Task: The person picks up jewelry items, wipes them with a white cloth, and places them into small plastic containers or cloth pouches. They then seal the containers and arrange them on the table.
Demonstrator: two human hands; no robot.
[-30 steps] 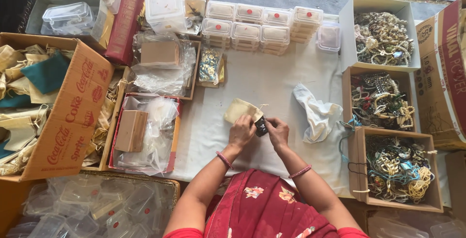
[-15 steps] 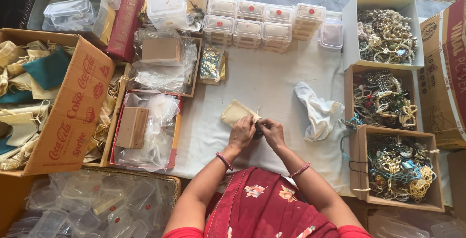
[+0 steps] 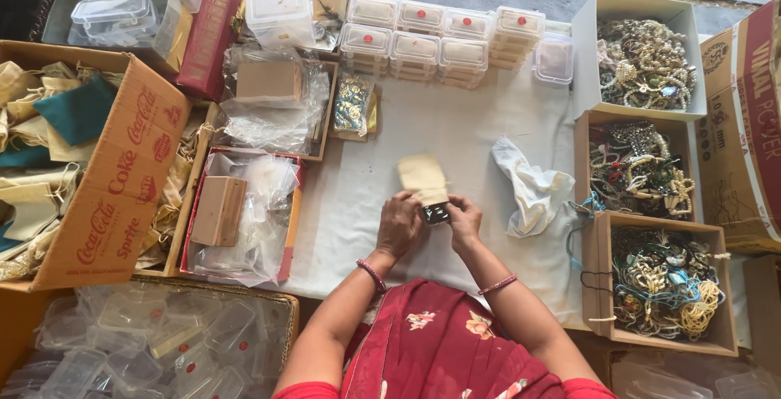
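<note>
A small beige cloth pouch [image 3: 424, 178] points away from me over the white cloth [image 3: 455, 135]. My left hand [image 3: 400, 223] and my right hand [image 3: 464, 220] both grip its near, open end. A small dark item [image 3: 437, 214] sits between my fingers at the pouch mouth. I cannot tell how far inside it is.
Three open boxes of beaded jewellery [image 3: 643, 170] line the right side. Stacked small clear lidded boxes [image 3: 415, 45] stand at the back. A crumpled white cloth [image 3: 533, 187] lies right of my hands. Cardboard boxes with pouches [image 3: 73, 147], wooden boxes in plastic [image 3: 220, 210] and clear containers [image 3: 154, 342] fill the left.
The pouch has swung from pointing left to pointing straight away from me. Both hands stayed on its mouth with the dark item between them.
</note>
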